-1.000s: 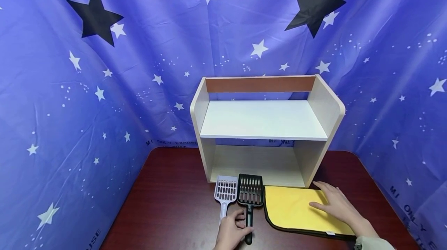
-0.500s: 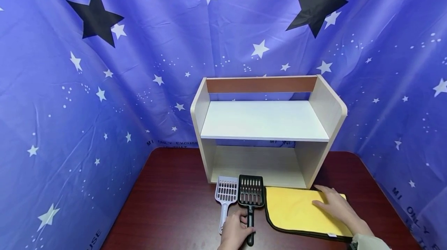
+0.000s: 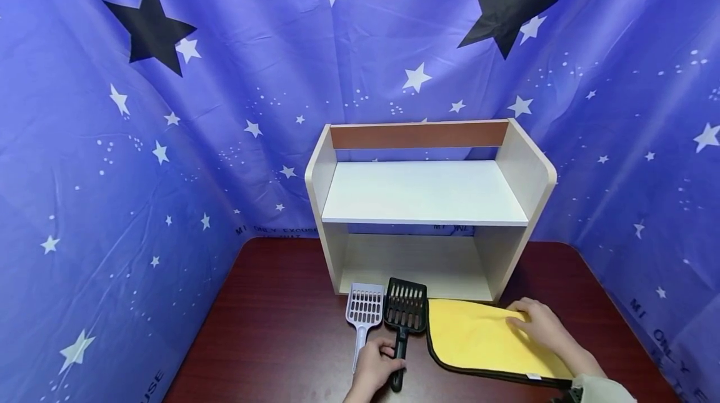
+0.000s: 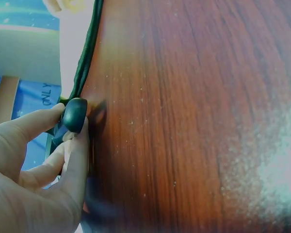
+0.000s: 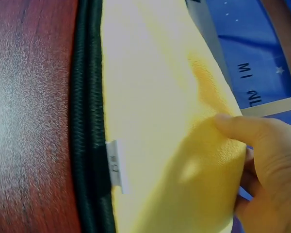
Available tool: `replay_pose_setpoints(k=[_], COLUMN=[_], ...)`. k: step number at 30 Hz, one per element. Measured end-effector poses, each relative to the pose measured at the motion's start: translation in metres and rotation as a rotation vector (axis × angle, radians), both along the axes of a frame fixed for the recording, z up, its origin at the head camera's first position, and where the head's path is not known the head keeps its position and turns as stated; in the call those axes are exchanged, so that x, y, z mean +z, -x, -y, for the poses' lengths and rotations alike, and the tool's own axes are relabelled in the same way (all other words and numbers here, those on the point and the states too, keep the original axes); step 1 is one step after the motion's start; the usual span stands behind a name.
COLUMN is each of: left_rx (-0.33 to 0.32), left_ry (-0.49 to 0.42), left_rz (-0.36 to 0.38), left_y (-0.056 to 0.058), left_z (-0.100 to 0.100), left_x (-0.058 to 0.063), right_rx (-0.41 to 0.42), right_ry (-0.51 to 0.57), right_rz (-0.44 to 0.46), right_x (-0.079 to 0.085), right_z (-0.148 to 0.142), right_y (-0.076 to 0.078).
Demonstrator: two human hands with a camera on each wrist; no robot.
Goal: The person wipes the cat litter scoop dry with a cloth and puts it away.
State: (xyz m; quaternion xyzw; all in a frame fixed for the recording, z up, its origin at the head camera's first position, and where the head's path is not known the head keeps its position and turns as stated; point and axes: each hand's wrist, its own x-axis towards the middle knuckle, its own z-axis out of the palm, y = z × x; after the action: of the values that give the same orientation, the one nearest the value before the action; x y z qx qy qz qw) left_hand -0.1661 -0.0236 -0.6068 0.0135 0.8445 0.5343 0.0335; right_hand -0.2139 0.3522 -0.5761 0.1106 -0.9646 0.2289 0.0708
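Note:
My left hand [image 3: 373, 367] pinches the handle of a black slotted litter scoop [image 3: 404, 324] between thumb and fingers. The rounded handle end [image 4: 76, 115] shows close over the table in the left wrist view. To its left lies a lilac slotted litter scoop [image 3: 362, 328], its handle partly behind my left hand. On the right, my right hand [image 3: 541, 326] pinches the far edge of a folded yellow cloth [image 3: 478, 335] with dark edging. In the right wrist view the thumb presses on the cloth's upper face [image 5: 174, 111], the other fingers being behind its edge.
A two-level pale wooden shelf [image 3: 424, 194] stands behind the scoops and cloth, its front close to them. The dark red table [image 3: 270, 322] reaches to a blue star-patterned curtain [image 3: 253, 90] at the back and sides. A white tag [image 5: 117, 166] sticks out from the cloth's near edge.
My left hand has shifted the black scoop slightly forward and tilted its head rightward. My right hand's fingers have curled in from resting flat and now grip the cloth's far edge, which is raised.

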Motion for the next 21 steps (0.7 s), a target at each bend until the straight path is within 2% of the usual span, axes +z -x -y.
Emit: replay_pose_setpoints(k=[5,10,15,21], left_rx=[-0.042,-0.071,-0.079,-0.092], left_ry=[-0.168,-0.314,-0.378,-0.422], left_rz=[0.06,0.088,0.094,0.135], left_y=[0.001,0.003,0.003,-0.002], left_z=[0.005,0.008,0.01,0.013], left_x=[-0.001,0.002,0.009,0.018], right_rx=[0.029,0.083,0.143,0.141], right_ry=[0.088,0.147,0.217,0.302], right_rz=[0.029,0.029,-0.011,-0.03], right_x=[0.018,0.036,0.051,0.063], right_z=[0.001,0.004,0.006,0.014], right_y=[-0.007,-0.012,-0.02,-0.035])
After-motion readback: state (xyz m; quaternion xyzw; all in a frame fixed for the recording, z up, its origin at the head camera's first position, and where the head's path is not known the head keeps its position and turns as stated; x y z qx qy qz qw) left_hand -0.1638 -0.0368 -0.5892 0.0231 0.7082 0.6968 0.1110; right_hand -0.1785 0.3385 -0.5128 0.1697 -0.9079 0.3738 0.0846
